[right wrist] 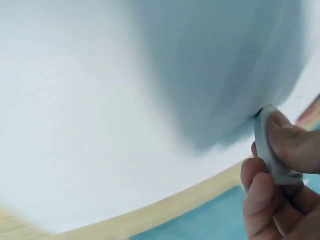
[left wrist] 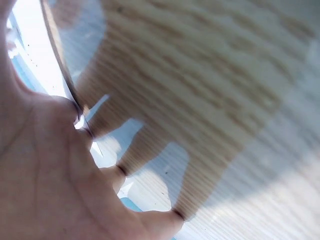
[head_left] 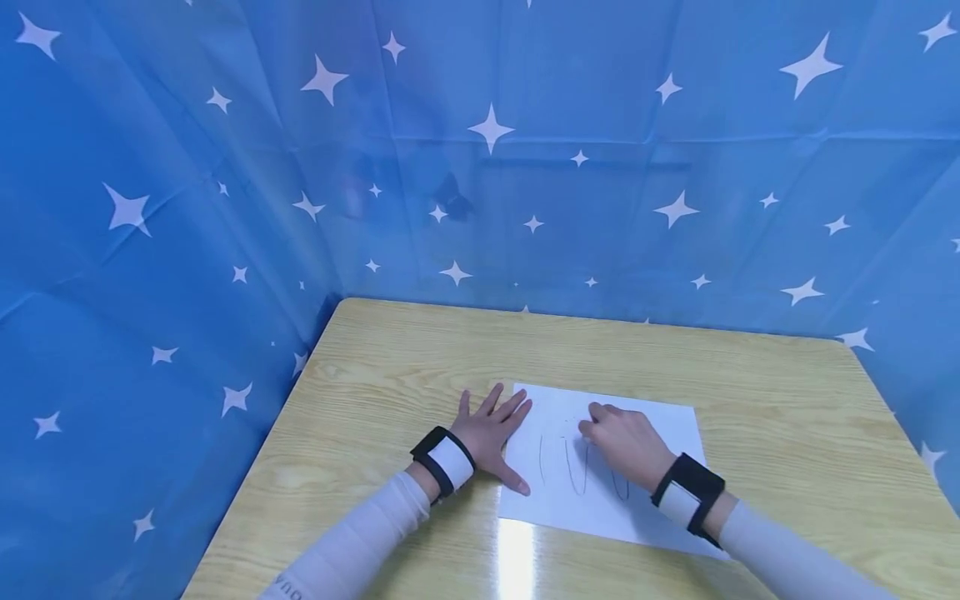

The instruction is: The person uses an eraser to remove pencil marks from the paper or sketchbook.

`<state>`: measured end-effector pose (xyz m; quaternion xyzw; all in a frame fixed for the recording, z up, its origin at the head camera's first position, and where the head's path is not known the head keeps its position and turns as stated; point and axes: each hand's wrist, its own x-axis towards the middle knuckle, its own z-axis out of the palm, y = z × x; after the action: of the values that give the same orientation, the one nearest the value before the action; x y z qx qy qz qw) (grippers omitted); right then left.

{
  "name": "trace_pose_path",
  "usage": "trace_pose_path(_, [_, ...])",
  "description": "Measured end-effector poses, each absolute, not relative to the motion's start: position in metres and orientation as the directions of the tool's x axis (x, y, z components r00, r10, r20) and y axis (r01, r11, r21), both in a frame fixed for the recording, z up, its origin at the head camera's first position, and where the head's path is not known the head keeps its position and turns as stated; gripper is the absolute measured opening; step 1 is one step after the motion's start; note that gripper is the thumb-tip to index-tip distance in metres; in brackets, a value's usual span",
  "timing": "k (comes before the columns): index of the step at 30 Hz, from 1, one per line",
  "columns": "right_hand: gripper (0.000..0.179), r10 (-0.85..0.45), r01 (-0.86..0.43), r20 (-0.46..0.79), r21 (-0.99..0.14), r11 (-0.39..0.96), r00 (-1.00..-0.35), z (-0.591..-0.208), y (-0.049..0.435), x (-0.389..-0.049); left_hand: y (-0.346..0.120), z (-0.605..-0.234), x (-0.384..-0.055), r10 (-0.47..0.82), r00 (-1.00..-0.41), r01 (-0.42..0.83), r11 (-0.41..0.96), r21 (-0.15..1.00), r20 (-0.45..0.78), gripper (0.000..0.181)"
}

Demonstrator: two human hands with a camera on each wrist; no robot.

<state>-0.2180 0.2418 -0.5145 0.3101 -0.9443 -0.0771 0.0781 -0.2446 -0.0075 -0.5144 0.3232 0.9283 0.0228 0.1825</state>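
A white sheet of paper (head_left: 555, 508) lies on the table, with several thin dark lines drawn on it, some straight and some U-shaped. My left hand (head_left: 483, 437) has its fingers spread at the sheet's left edge, thumb and fingertips resting on the paper. In the left wrist view the palm (left wrist: 55, 170) fills the lower left, fingertips down on the surface. Over the upper middle of the sheet, my right hand (head_left: 626, 442) pinches a whitish rounded eraser (right wrist: 272, 155) between thumb and fingers. The eraser's darkened tip is right at the paper, near the tops of the lines.
The wood-grain table (head_left: 390, 358) extends around the sheet on all sides. A blue curtain with white stars (head_left: 450, 108) hangs behind the table and along its sides. Dark bands (head_left: 442, 462) with white patches circle both wrists, below light sleeves (head_left: 352, 533).
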Motion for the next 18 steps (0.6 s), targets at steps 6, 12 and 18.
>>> trace_pose_path(6, [0.014,-0.546,-0.533,0.1,0.132,0.836,-0.832,-0.51,0.284,-0.205,-0.015,-0.511,-0.244,0.601,-0.733,0.59,0.795,0.143,-0.319,0.131])
trace_pose_path(12, [0.017,-0.471,-0.472,0.033,-0.059,0.879,-0.881,-0.505,0.248,-0.216,-0.017,-0.516,-0.243,0.6,-0.733,0.577,0.798,0.174,-0.321,0.131])
trace_pose_path(18, [0.025,-0.564,-0.568,0.063,-0.074,0.82,-0.823,-0.511,0.193,-0.231,-0.007,-0.513,-0.242,0.608,-0.721,0.591,0.79,0.161,-0.333,0.127])
